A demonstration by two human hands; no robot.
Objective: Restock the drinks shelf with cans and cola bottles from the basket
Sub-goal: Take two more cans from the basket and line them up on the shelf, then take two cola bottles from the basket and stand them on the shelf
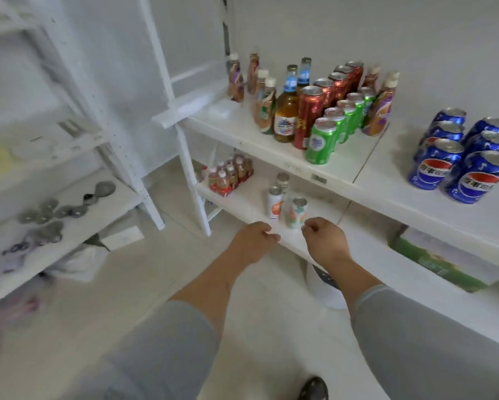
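Observation:
My left hand point(255, 241) and my right hand point(324, 241) hover side by side at the front edge of the lower shelf point(242, 204), fingers curled, holding nothing. Just beyond them stand three slim white and orange cans point(296, 212). The upper shelf point(386, 177) carries several blue cola cans point(456, 160) at the right. A row of green cans point(323, 140), a row of red cans point(310, 114) and several bottles point(285, 111) stand left of them. No basket is in view.
A shrink-wrapped pack of small bottles point(231, 176) sits at the lower shelf's left end. A green carton point(433, 264) lies under the upper shelf at the right. A second white rack point(69, 226) at the left holds metal lids. The pale floor lies between the racks.

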